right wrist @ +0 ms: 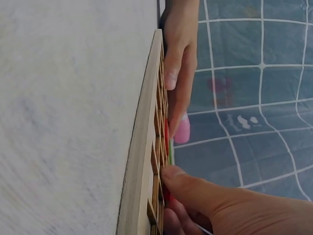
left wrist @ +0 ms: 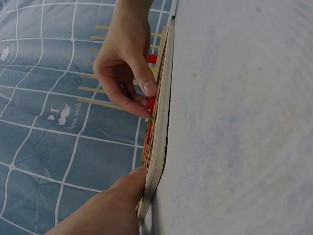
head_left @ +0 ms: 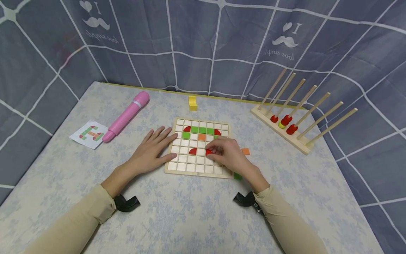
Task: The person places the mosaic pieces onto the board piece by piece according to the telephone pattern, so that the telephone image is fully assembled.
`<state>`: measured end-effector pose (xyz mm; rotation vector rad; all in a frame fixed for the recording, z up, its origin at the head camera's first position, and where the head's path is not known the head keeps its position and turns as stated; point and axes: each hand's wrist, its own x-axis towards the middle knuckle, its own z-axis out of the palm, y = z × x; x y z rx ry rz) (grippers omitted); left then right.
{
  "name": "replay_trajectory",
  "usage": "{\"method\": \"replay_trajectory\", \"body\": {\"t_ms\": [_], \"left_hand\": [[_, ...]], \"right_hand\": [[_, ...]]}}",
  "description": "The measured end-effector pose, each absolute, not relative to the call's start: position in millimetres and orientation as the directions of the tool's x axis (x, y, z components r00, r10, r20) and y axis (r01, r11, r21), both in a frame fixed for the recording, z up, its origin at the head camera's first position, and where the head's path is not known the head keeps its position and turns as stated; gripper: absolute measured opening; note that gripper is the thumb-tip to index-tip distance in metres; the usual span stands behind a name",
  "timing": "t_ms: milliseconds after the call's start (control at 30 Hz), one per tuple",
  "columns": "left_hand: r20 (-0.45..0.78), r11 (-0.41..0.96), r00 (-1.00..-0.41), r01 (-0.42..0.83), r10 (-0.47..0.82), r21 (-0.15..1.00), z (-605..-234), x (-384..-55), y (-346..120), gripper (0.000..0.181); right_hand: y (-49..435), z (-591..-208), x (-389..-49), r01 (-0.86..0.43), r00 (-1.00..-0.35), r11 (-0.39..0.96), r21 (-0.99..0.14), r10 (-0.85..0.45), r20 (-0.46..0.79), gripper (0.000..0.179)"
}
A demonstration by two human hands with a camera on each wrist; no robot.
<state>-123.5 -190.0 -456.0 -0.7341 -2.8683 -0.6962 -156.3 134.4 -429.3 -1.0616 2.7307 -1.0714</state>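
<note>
A wooden grid board (head_left: 199, 174) lies on the table with green, red and orange tiles in some squares. My right hand (head_left: 229, 152) pinches a red tile (head_left: 208, 152) between thumb and fingers, low over the board's right half. In the left wrist view the red tile (left wrist: 152, 104) shows under those fingertips. My left hand (head_left: 153, 150) lies flat with fingers spread, thumb and fingertips on the board's left edge. A red quarter-round tile (head_left: 192, 151) sits in a square between the hands. An orange tile (head_left: 202, 137) is set further up.
A loose orange tile (head_left: 245, 151) and a green tile (head_left: 238, 176) lie right of the board. A pattern card (head_left: 90, 134) and a pink tube (head_left: 127, 115) are at left. A yellow block (head_left: 192, 103) stands behind; a pegged bead rack (head_left: 279, 130) stands at right.
</note>
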Motion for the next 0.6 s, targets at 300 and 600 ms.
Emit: {"method": "replay_trajectory", "body": {"t_ms": [300, 600], "left_hand": [[0.212, 0.777, -0.876, 0.482, 0.433, 0.405, -454.9, -124.7, -190.3, 0.073], [0.195, 0.778, -0.879, 0.476, 0.435, 0.411, -455.5, -124.2, -189.8, 0.073]], "right_hand": [[133.8, -428.7, -156.7, -0.580, -0.773, 0.533, -0.616, -0.599, 0.209, 0.018], [160.9, -414.3, -157.0, -0.551, -0.792, 0.537, -0.638, -0.579, 0.197, 0.023]]}}
